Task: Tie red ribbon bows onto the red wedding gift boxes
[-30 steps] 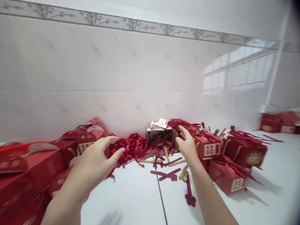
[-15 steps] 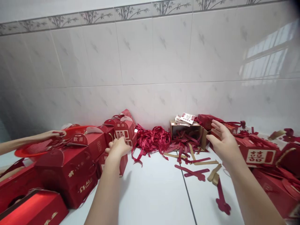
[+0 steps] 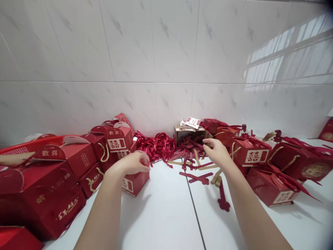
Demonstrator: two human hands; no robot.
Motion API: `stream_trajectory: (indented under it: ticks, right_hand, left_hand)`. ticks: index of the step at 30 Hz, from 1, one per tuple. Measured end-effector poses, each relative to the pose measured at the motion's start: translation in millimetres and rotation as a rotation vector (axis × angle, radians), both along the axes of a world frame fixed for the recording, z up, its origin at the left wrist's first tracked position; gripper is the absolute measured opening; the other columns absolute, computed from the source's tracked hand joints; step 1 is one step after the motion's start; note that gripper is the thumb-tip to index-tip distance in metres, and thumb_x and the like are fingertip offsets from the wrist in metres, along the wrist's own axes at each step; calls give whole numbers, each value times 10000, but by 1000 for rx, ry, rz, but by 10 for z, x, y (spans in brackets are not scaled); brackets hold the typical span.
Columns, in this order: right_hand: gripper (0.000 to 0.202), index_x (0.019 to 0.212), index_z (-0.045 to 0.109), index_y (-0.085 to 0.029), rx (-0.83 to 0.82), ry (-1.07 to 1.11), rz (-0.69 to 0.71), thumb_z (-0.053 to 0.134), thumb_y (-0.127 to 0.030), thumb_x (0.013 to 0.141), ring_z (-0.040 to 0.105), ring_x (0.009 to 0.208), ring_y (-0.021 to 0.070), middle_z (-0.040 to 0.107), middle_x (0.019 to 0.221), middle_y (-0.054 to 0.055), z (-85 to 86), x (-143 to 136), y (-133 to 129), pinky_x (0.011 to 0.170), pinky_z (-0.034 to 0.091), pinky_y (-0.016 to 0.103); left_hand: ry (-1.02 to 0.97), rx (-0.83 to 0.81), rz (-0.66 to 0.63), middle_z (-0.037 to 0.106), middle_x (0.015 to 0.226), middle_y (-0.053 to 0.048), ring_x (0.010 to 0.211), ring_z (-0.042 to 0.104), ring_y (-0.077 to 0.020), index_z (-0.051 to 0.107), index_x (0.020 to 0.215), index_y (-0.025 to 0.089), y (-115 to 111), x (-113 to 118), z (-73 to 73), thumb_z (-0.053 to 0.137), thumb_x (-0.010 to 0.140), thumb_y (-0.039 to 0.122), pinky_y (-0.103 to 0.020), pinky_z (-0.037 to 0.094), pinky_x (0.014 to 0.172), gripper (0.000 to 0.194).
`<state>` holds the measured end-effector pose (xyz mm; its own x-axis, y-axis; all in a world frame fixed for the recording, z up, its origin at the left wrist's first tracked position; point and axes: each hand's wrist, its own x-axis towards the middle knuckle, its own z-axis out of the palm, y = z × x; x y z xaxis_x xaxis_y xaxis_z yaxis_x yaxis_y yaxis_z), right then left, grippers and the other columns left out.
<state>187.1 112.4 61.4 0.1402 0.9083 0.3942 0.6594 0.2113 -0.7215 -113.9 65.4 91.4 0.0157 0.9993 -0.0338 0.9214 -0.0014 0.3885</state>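
Note:
My left hand [image 3: 132, 164] grips the top of a small red box [image 3: 139, 180], its fingers curled over the lid. The box is at the front of the left stack, above or on the white table [image 3: 166, 215]. My right hand [image 3: 216, 150] reaches over the right side of the loose strips, fingers apart and nothing visible in it. Near it lie dark red strips [image 3: 199, 177] and gold strips [image 3: 206, 167], spilling from an open cardboard box [image 3: 179, 136] with printed cards [image 3: 193, 123] on top. A heap of red ribbon [image 3: 158, 146] sits between my hands.
Red gift boxes [image 3: 88, 152] are stacked along the left, with a red basket [image 3: 39, 142] behind. Another person's arm [image 3: 15, 159] enters at the left edge. Ribboned red boxes [image 3: 273, 185] stand on the right. A tiled wall [image 3: 171, 104] runs behind.
The view has turned right and down. My left hand has taken hold of the small red box, which has come forward from the stack. My right hand has moved inward over the strips.

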Motion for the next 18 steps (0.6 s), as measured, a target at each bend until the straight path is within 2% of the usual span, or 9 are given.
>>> stream_trajectory:
  ticks: [2,4,6,7,10,12,14,16,18]
  right_hand:
    - [336,1048,671,-108,-40,-43,30,523,-228,771,607,1039,281,642,1107,166,-64,-11,39,919,464,403]
    - [312,1012,686,-105,-51,-62,57,542,-232,767,623,996,276,649,1079,170,-85,-28,38,907,468,399]
    - [304,1032,679,-131,-19,-74,102,525,-220,786,604,1038,249,638,1112,144,-62,-49,-5,945,445,378]
    - [311,1060,666,-150,16,-71,142,503,-213,803,585,1077,231,624,1145,126,-38,-60,-40,971,429,368]
    - [347,1149,617,-206,102,-27,315,444,-216,847,554,1128,202,582,1225,85,40,-80,-183,989,424,375]
    - [341,1146,621,-252,74,7,456,466,-228,844,586,1071,210,605,1194,65,65,-81,-289,905,490,376]
    - [326,1101,650,-285,20,-6,597,529,-215,806,619,986,218,646,1114,54,59,-80,-375,771,547,342]
    - [371,1090,657,-301,-21,-76,682,585,-176,748,630,941,221,661,1067,48,33,-84,-424,649,559,291]
    - [458,1142,627,-315,-35,-143,680,599,-150,716,625,947,220,647,1099,47,1,-95,-432,561,544,244]
  left_hand:
    - [-4,-107,-224,690,908,-8,795,632,-201,683,814,226,-91,165,93,645,651,411,-247,476,655,249]
    - [-93,-129,-442,674,1035,-11,919,617,-202,667,910,235,-201,285,197,614,716,406,-246,482,740,264]
    - [-243,-51,-553,642,1148,-13,1032,585,-205,655,935,239,-282,348,275,605,749,394,-253,476,819,248]
    - [-324,6,-554,632,1175,-17,1053,579,-206,650,937,239,-297,359,293,594,764,397,-260,481,825,241]
    - [-473,182,-404,652,1130,-38,1012,610,-204,632,962,231,-205,329,241,545,803,411,-276,503,789,256]
    - [-400,234,-233,674,1061,-51,974,628,-201,615,987,211,-47,277,120,511,824,379,-278,504,790,256]
    - [-187,177,-52,687,1007,-58,951,636,-206,613,971,197,134,214,-55,500,824,295,-278,501,788,209]
    - [-80,63,19,701,875,-70,871,653,-230,643,858,177,287,152,-262,586,757,194,-301,506,752,118]
    - [-19,-42,45,690,781,-49,747,659,-212,654,811,172,388,101,-474,657,723,154,-307,518,680,90]
